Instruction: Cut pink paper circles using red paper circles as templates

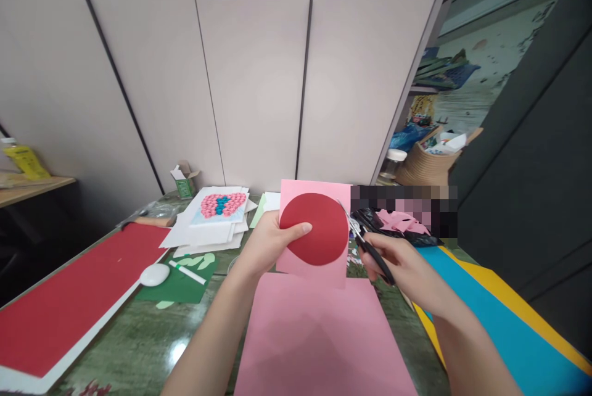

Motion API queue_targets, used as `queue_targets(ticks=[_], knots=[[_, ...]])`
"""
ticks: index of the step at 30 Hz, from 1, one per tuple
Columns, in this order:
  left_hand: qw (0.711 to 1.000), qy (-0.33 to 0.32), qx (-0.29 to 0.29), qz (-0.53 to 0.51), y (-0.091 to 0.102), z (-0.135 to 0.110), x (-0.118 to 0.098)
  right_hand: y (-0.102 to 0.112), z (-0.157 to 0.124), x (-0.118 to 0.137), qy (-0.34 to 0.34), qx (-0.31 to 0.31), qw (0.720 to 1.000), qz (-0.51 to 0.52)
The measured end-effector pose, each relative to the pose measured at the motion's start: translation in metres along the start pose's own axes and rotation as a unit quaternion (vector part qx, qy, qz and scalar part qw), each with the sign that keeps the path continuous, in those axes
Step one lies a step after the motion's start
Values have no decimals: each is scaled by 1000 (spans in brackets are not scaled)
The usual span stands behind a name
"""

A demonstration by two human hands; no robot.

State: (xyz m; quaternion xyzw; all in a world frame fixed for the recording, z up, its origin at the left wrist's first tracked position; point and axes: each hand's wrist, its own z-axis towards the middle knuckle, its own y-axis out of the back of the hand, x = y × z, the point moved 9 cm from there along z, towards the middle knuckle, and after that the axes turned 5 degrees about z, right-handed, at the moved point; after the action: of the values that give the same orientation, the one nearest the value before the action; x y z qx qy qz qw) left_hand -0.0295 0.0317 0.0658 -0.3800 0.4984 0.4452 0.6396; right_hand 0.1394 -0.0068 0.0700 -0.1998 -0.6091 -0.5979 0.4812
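My left hand [272, 240] pinches a small pink paper sheet [319, 269] with a red paper circle [321, 229] laid against it, thumb on the circle's left edge, both held upright above the table. My right hand [398, 263] grips black-handled scissors [365, 242]. Their blades touch the right edge of the pink sheet next to the circle. A larger pink sheet [319, 340] lies flat on the table just below both hands.
A long red sheet [69, 303] lies at left, with a white oval object [155, 274] and green paper [185, 282] beside it. White sheets bearing a pink and blue heart piece [222, 206] sit behind. Blue [499, 322] and yellow sheets lie right, pink scraps [400, 223] behind.
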Motion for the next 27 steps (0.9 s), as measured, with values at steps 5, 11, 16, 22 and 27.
queue_targets(ticks=[5,11,16,22,27], knots=[[1000,5,8,11,-2,-1,0,-1,-1,-1,-17,21,999,18],[997,37,9,69,-1,-1,11,-2,-2,-6,-9,43,998,36],[994,52,13,99,1,-1,18,-4,-1,-12,-8,54,998,8],[993,49,16,106,1,0,17,-3,-2,-10,-1,49,999,-16],[992,54,12,117,2,-2,15,-3,-4,-8,4,53,998,-18]])
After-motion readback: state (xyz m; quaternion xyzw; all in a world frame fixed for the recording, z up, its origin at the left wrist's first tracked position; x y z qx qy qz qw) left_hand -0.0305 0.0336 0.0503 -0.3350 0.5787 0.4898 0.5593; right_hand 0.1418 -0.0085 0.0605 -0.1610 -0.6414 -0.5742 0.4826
